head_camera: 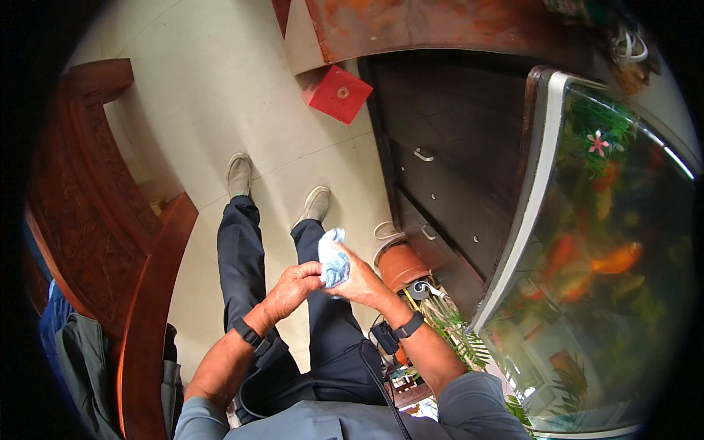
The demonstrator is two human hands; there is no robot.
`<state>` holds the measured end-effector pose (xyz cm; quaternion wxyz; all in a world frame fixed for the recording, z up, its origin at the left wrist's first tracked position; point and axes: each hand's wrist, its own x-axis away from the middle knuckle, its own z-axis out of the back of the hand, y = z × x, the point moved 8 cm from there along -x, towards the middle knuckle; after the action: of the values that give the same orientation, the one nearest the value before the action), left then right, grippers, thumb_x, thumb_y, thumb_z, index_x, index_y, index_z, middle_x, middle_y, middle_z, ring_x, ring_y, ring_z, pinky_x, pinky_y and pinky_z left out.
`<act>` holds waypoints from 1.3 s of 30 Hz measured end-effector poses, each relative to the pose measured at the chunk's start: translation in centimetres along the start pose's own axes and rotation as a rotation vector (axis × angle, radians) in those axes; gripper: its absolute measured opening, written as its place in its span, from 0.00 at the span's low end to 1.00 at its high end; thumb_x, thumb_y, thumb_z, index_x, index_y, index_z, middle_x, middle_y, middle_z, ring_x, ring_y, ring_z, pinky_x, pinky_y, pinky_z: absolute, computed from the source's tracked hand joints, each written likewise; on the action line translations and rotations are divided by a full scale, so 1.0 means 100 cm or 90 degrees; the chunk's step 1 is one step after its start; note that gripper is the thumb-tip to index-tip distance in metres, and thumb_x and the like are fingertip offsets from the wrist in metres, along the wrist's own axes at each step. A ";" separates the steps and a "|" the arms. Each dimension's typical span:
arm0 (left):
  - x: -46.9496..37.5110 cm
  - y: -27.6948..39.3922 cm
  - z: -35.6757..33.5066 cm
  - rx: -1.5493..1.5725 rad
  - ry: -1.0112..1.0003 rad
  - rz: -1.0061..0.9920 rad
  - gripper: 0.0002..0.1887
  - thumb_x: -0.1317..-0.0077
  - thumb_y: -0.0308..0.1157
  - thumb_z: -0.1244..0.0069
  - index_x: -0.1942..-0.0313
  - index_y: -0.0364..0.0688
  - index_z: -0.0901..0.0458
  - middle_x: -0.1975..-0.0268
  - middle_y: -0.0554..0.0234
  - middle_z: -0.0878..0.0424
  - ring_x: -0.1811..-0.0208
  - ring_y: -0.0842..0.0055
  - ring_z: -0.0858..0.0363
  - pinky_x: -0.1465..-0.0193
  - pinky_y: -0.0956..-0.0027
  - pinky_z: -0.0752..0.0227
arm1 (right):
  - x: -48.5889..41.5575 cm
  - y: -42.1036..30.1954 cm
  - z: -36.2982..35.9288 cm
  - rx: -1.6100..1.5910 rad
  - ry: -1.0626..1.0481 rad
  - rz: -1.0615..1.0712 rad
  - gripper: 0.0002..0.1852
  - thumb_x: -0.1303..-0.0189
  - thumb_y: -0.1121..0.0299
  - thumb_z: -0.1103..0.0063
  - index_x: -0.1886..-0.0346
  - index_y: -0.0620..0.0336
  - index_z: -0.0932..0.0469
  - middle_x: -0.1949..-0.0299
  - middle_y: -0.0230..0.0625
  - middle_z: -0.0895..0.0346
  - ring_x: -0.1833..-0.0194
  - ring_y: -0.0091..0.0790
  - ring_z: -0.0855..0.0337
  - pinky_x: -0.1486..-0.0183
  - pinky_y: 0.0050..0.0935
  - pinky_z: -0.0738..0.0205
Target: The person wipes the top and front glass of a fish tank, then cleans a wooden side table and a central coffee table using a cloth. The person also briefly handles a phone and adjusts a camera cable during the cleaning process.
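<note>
A small, crumpled light-blue cloth point(334, 264) is held between my two hands, in front of my legs. My right hand point(360, 278) is closed around it, with part of the cloth sticking out past the fingers. From the left side, my left hand point(294, 286) pinches the cloth's lower edge between thumb and fingers. Both wrists wear black straps with small dark devices.
A glass fish tank point(594, 264) with orange fish stands at the right, beside a dark cabinet point(451, 132). Near the cabinet's foot are a terracotta-coloured pot point(404, 265) and a leafy plant point(462, 335). A red box point(341, 94) lies ahead. Carved wooden furniture point(93, 220) stands at the left.
</note>
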<state>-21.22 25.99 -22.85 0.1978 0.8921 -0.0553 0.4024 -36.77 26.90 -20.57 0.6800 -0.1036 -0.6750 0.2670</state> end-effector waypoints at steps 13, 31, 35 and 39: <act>0.076 0.017 0.051 -0.752 0.241 -0.186 0.22 0.34 0.31 0.40 0.41 0.36 0.19 0.38 0.40 0.18 0.38 0.47 0.20 0.32 0.48 0.28 | 0.031 -0.174 0.163 0.737 0.519 0.466 0.32 0.56 0.81 0.23 0.41 0.61 0.18 0.44 0.53 0.20 0.40 0.60 0.18 0.35 0.51 0.22; 0.081 0.010 0.076 -0.802 0.348 -0.250 0.21 0.44 0.32 0.35 0.51 0.35 0.15 0.45 0.45 0.15 0.46 0.52 0.17 0.38 0.48 0.28 | -0.236 -0.118 0.220 1.161 0.513 0.410 0.20 0.34 0.69 0.44 0.40 0.62 0.17 0.38 0.50 0.18 0.29 0.52 0.23 0.20 0.54 0.39; 0.078 0.010 0.079 -0.801 0.358 -0.241 0.21 0.43 0.32 0.36 0.50 0.35 0.15 0.44 0.44 0.15 0.46 0.52 0.17 0.37 0.48 0.28 | -0.261 -0.079 0.213 1.180 0.428 0.345 0.19 0.34 0.68 0.42 0.42 0.63 0.16 0.39 0.50 0.17 0.30 0.49 0.22 0.18 0.54 0.44; 0.080 0.008 0.079 -0.806 0.369 -0.241 0.21 0.42 0.32 0.36 0.49 0.35 0.15 0.44 0.43 0.15 0.45 0.51 0.17 0.37 0.48 0.28 | -0.224 -0.049 0.206 1.155 0.307 0.193 0.16 0.35 0.69 0.40 0.47 0.62 0.14 0.45 0.49 0.15 0.35 0.49 0.20 0.18 0.55 0.45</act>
<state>-10.57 22.62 -21.44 0.7498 0.4579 -0.0679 0.4728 -54.56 6.98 -36.07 0.5802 0.3249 -0.0315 0.7462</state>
